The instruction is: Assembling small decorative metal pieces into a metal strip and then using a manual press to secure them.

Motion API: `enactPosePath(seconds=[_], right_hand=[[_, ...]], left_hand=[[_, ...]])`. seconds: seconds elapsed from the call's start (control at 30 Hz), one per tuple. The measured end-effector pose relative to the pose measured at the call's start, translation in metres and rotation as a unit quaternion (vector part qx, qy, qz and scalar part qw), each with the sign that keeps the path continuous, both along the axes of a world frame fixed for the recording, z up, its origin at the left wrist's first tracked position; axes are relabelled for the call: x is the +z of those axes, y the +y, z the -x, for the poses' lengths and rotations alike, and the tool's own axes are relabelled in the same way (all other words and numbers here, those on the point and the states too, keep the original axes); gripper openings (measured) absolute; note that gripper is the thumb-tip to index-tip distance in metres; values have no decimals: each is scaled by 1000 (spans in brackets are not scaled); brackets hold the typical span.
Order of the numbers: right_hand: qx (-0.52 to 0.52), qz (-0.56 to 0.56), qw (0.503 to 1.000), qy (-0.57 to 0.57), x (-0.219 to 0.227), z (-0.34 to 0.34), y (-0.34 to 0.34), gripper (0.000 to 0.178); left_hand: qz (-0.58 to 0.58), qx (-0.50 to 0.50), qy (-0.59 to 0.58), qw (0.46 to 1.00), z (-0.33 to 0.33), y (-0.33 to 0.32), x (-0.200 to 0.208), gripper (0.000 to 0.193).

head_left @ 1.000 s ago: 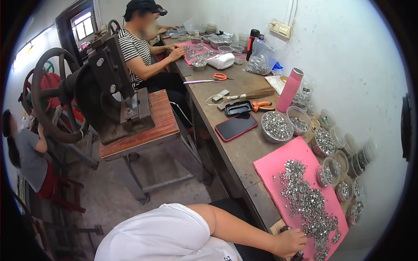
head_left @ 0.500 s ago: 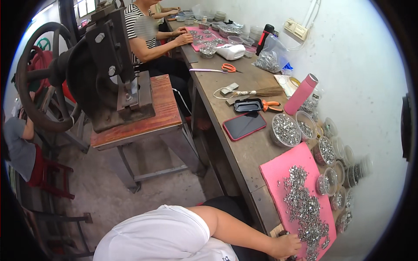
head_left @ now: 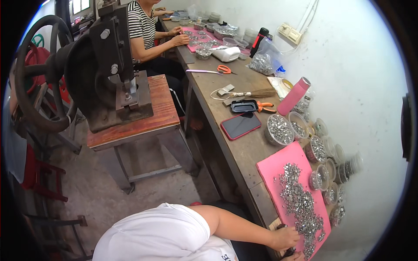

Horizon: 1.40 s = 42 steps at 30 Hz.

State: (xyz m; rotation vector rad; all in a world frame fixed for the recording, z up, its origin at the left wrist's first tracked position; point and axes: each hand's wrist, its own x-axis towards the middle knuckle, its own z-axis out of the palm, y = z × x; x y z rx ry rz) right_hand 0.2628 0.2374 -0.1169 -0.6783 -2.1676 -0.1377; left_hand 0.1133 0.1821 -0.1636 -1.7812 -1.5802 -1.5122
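My left hand [head_left: 285, 238] rests at the near end of a pink mat [head_left: 278, 167] on the wooden bench, fingers curled beside a heap of small silver metal parts [head_left: 300, 204]. A small dark object [head_left: 288, 251] lies just under the hand; whether the hand grips it is unclear. A sliver of what may be my right hand [head_left: 299, 257] shows at the bottom edge, mostly cut off.
Clear tubs of metal parts [head_left: 278, 129] line the wall. A phone in a red case [head_left: 240, 125], black tray [head_left: 244, 105], pliers, pink bottle [head_left: 294, 96] and scissors [head_left: 224, 69] lie on the bench. A co-worker in stripes [head_left: 141, 26] sits farther along. A hand press [head_left: 109, 74] stands on a red table.
The view has swung down and left, so the bench and press sit higher and larger. My left hand stays at the mat's near end. The co-worker keeps handling parts.
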Motion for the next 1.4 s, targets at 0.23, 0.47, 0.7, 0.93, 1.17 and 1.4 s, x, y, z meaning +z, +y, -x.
enactPosePath(seconds=[0.23,0.47,0.7,0.93,1.17,1.4], right_hand=[[78,130,987,48,-84,-35,87,26],[93,51,993,44,-71,-31,67,27],[82,127,988,43,-34,2,27,33],[45,57,997,-2,10,14,-5,23],[45,76,996,5,-5,6,14,22],[34,25,999,-20,-29,-17,46,23]], left_hand=[[-134,-562,-496,648,71,-133,167,4],[-359,-672,-46,646,109,-215,266,48],[-512,-341,-292,732,222,-300,280,15],[-388,-351,-321,789,182,-290,244,22],[-311,-404,-381,771,179,-277,245,34],[-250,-429,-438,750,151,-231,240,46]])
